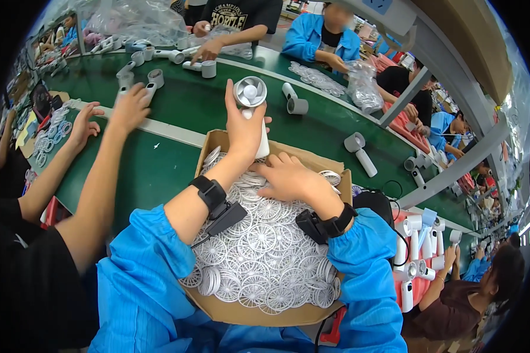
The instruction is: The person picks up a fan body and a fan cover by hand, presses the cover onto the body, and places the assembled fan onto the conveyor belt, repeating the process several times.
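My left hand is wrapped round the white handle of a handheld fan, held upright above the far edge of a cardboard box. The fan's round head points up at me, its blades and hub uncovered. Filling the box are many white round fan grilles, spoked like little wheels. On the far part of this pile rests my right hand, its thumb and fingers apart and touching the grilles. Its fingertips are partly hidden among them, but no grille shows lifted in it.
A green conveyor runs across beyond the box, carrying loose fan bodies. At left, a co-worker's hands reach over it. A grey metal post slants at right, above a red tray of fans. Other people work along the far side.
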A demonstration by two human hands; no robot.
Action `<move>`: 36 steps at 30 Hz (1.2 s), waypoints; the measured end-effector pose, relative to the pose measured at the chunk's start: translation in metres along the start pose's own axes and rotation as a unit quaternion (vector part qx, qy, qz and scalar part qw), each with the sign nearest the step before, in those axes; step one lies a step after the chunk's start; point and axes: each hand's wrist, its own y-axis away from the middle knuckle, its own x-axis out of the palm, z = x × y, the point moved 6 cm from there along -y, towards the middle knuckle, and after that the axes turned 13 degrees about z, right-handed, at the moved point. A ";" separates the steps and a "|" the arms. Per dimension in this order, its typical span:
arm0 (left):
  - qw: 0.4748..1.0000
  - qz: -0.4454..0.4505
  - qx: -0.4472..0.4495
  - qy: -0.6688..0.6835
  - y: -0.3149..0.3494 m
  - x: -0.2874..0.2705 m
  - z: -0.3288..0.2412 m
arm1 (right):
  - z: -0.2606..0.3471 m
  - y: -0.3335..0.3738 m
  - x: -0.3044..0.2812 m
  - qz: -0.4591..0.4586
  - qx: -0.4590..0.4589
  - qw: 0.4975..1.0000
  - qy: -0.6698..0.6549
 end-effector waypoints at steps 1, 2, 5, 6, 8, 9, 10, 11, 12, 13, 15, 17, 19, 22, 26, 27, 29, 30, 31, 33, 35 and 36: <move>1.000 -0.004 -0.001 0.012 0.000 -0.001 0.001 | -0.002 -0.003 0.004 0.006 -0.006 1.000 0.004; 1.000 -0.007 -0.002 0.025 0.000 -0.001 0.001 | -0.005 -0.004 0.007 0.012 -0.011 1.000 0.009; 0.999 -0.017 -0.006 0.048 0.000 -0.003 0.002 | -0.009 -0.011 -0.005 0.059 0.008 0.997 -0.041; 0.998 -0.024 -0.005 0.058 -0.001 -0.007 0.002 | -0.010 -0.013 -0.010 0.081 0.017 0.994 -0.064; 0.997 -0.030 -0.005 0.068 -0.002 -0.009 0.002 | -0.010 -0.012 -0.021 0.086 0.014 0.993 -0.083; 0.996 -0.041 -0.011 0.077 -0.001 -0.011 0.003 | -0.010 -0.011 -0.026 0.090 0.011 0.991 -0.100; 0.995 -0.052 -0.018 0.086 0.000 -0.013 0.004 | -0.010 -0.010 -0.029 0.094 0.007 0.989 -0.118; 0.993 -0.063 -0.024 0.094 0.001 -0.015 0.006 | -0.011 -0.009 -0.030 0.093 0.008 0.989 -0.118; 0.993 -0.062 -0.022 0.095 0.000 -0.015 0.006 | -0.012 -0.009 -0.031 0.107 -0.002 0.985 -0.138; 0.992 -0.062 -0.028 0.103 0.001 -0.015 0.007 | -0.013 -0.009 -0.032 0.122 -0.012 0.980 -0.158; 0.990 -0.060 -0.041 0.120 0.001 -0.013 0.010 | -0.019 -0.006 -0.031 0.136 -0.019 0.975 -0.176; 0.990 -0.049 -0.046 0.125 -0.002 -0.011 0.012 | -0.045 -0.004 -0.021 0.089 0.028 0.875 -0.474; 0.989 -0.033 -0.060 0.128 -0.002 -0.010 0.013 | -0.056 -0.005 -0.011 0.061 0.051 0.789 -0.609; 0.988 0.014 -0.064 0.140 0.000 0.001 0.010 | -0.085 0.002 -0.025 -0.244 0.033 0.667 -0.704; 0.989 0.107 -0.016 0.099 0.006 0.018 -0.002 | -0.098 0.009 -0.027 -0.297 0.034 0.642 -0.706; 0.987 0.140 0.010 0.075 0.007 0.021 -0.006 | -0.096 0.008 -0.027 -0.296 0.033 0.641 -0.707; 0.986 0.151 0.032 0.059 0.009 0.022 -0.011 | -0.090 0.005 -0.029 -0.297 -0.004 0.632 -0.716; 0.984 0.165 0.055 0.046 0.010 0.024 -0.015 | -0.088 0.005 -0.031 -0.299 -0.023 0.627 -0.719; 0.980 0.179 0.078 0.033 0.011 0.026 -0.019 | -0.088 0.006 -0.031 -0.299 -0.022 0.626 -0.720; 0.979 0.179 0.090 0.034 0.012 0.026 -0.021 | -0.088 0.005 -0.031 -0.290 -0.026 0.635 -0.715; 0.976 0.179 0.115 0.039 0.013 0.026 -0.025 | -0.087 0.003 -0.030 -0.284 -0.028 0.639 -0.714; 0.976 0.179 0.115 0.039 0.012 0.026 -0.025 | -0.087 0.004 -0.030 -0.285 -0.027 0.640 -0.713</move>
